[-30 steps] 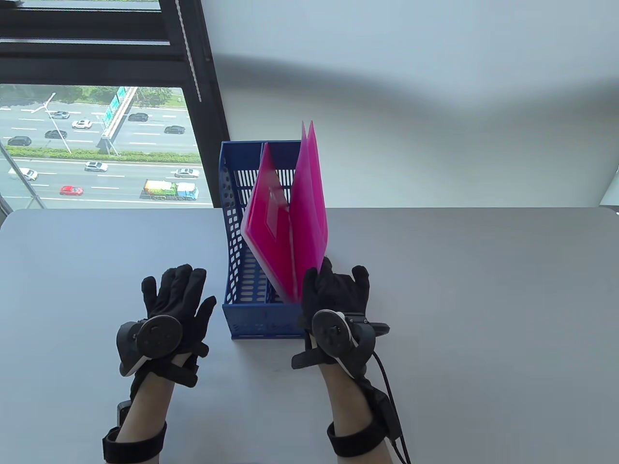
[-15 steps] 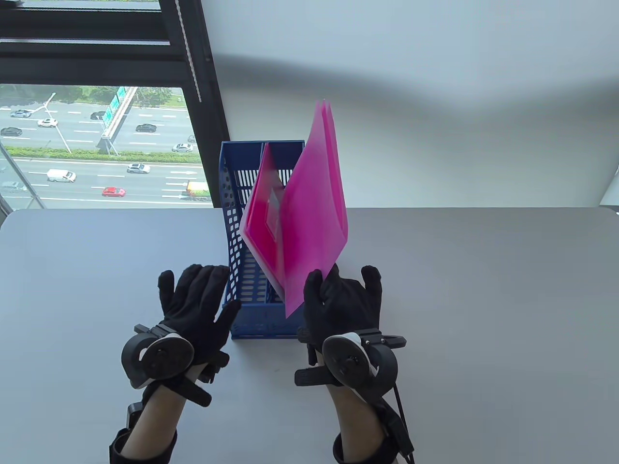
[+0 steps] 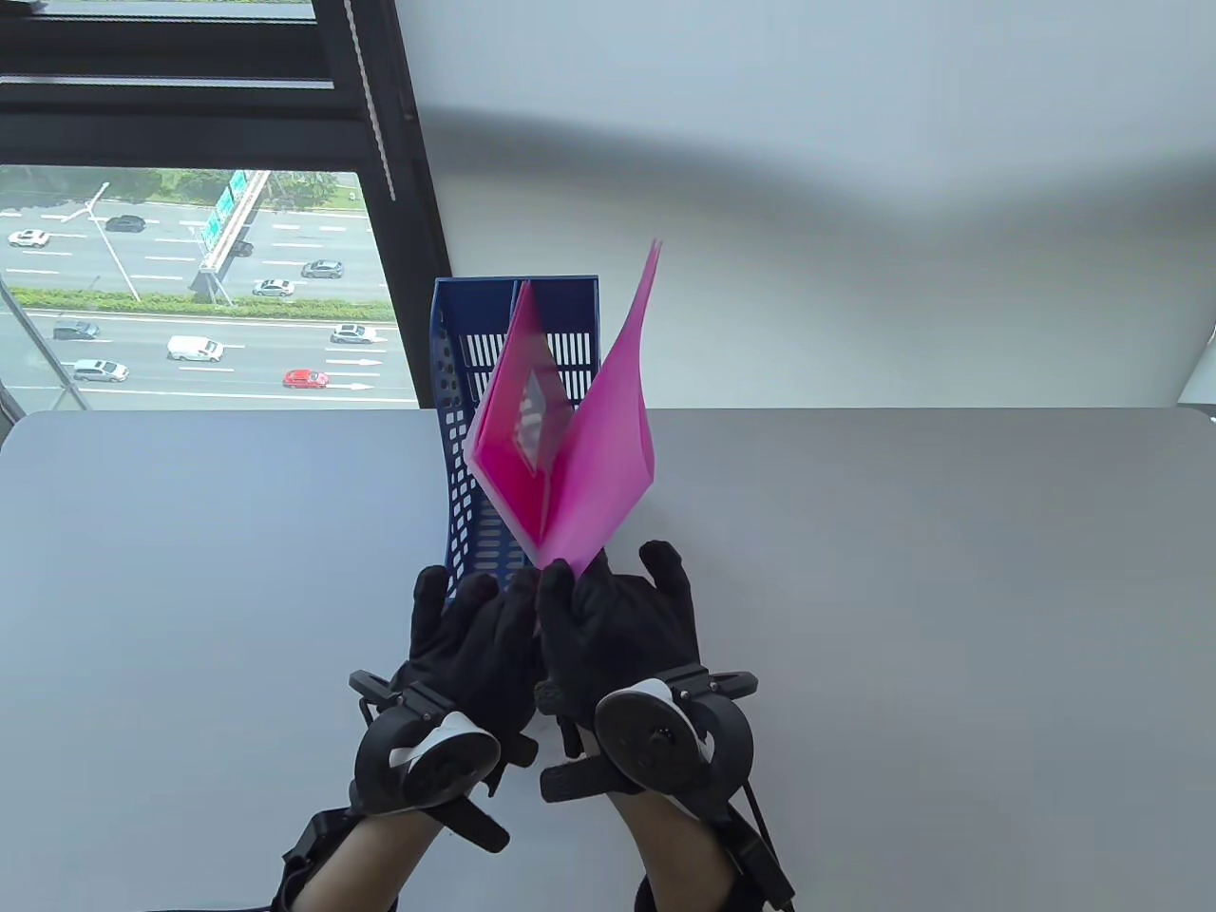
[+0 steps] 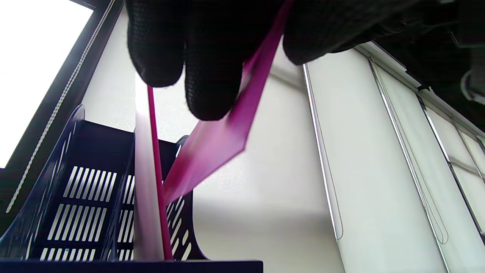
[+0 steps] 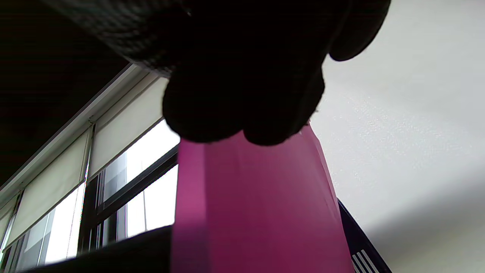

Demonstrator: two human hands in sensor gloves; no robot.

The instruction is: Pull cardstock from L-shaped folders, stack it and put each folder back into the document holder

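A blue document holder (image 3: pixel 454 475) (image 4: pixel 87 197) stands at mid-table, with pink L-shaped folders (image 3: pixel 508 427) (image 4: pixel 156 170) leaning in it. One pink folder (image 3: pixel 613 446) (image 4: pixel 212 151) (image 5: pixel 257 208) is lifted out in front of the holder, tilted with its top to the right. My right hand (image 3: pixel 613 617) (image 5: pixel 242 76) grips its lower corner. My left hand (image 3: pixel 480 622) is close beside it, at the same corner. In the left wrist view the folder's edge runs between the left fingers (image 4: pixel 212 76) and what looks like the thumb. Cardstock inside the folder does not show.
The grey table (image 3: pixel 902 617) is bare on both sides of the holder. A window (image 3: pixel 190 285) and a white wall stand behind the table's far edge. The right hand's cable (image 3: pixel 760 845) trails toward the near edge.
The left hand has moved right from the table beside the holder to the held folder's lower corner. The right hand has drawn the folder nearer and left, and the folder now tilts further right.
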